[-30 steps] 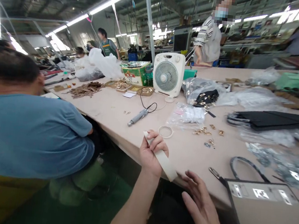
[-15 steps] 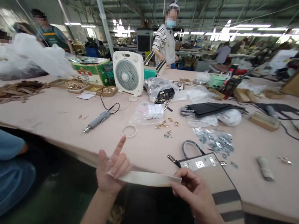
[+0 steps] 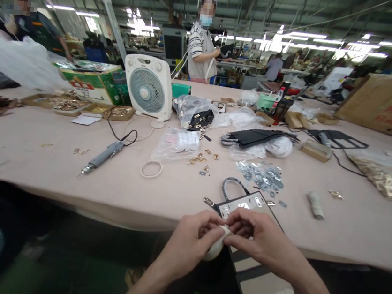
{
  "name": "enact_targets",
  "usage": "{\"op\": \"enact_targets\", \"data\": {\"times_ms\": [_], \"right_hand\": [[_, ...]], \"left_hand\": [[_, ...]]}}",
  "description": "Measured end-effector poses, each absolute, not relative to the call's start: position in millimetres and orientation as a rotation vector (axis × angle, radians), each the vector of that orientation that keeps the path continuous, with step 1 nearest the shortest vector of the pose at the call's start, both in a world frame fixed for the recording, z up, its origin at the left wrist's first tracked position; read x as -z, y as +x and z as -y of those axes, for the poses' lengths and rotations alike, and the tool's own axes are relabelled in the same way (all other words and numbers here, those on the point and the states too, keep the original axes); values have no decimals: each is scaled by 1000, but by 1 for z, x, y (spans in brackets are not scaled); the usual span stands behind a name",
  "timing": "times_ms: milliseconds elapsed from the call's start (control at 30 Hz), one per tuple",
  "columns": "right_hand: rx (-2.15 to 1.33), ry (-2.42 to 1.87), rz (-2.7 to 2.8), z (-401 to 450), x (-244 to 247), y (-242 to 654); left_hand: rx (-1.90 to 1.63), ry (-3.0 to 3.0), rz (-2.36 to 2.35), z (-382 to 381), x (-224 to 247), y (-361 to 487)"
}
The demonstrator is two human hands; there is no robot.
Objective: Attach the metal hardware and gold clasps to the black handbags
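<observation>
Both hands meet in front of the table's near edge, above a panel. An off-white strip of tape (image 3: 215, 250) is pinched between them, its slack bowed downward. My left hand (image 3: 194, 241) closes thumb and fingers on one end of the tape. On the other end, my right hand (image 3: 255, 231) grips with thumb and bent fingertips. Beneath the hands lies a beige panel with dark bands (image 3: 248, 264), tilted over the table edge, with a dark loop handle (image 3: 233, 186) and metal fittings at its top. My fingers partly hide the strip and the panel.
On the table (image 3: 56, 159) lie a tape roll (image 3: 151, 169), a grey electric screwdriver (image 3: 105, 155), gold fittings (image 3: 198, 158), metal plates (image 3: 263, 176) and a rolled bundle (image 3: 315, 205). Behind them stand a box fan (image 3: 148, 87) and stacked black pieces (image 3: 257, 139). A co-worker (image 3: 203, 48) stands opposite.
My left hand has swung right to meet my right hand, and its raised finger has folded in. The strip, stretched straight before, now bows between them. The view has turned right.
</observation>
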State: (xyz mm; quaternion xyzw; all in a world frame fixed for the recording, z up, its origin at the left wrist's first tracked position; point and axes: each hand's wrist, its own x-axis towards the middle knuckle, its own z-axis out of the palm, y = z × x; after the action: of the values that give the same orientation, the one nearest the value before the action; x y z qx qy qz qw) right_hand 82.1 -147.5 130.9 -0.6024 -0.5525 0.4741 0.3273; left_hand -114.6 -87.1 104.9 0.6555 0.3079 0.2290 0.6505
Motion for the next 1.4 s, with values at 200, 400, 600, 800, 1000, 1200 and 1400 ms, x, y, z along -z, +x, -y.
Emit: {"op": "enact_targets", "data": {"times_ms": [200,400,600,800,1000,1200,1400], "right_hand": [[-1198,-1584,1352,161,-121,91],[-1149,-1615,1453,160,-124,93],[-918,-1615,1492,164,-121,102],[-785,-1518,1586,161,-109,98],[-880,-1478,1637,155,-108,94],[-757,-1452,1728,161,-103,87],[-370,-1400,1735,166,-77,76]], "left_hand": [[-509,1312,-626,89,-80,-103],[-484,1265,-628,88,-77,-101],[-565,1190,-737,82,-78,-106],[-529,1197,-730,81,-81,-107],[-504,1191,-714,82,-84,-105],[-486,1045,-701,84,-80,-102],[-486,694,-682,91,-80,-91]]}}
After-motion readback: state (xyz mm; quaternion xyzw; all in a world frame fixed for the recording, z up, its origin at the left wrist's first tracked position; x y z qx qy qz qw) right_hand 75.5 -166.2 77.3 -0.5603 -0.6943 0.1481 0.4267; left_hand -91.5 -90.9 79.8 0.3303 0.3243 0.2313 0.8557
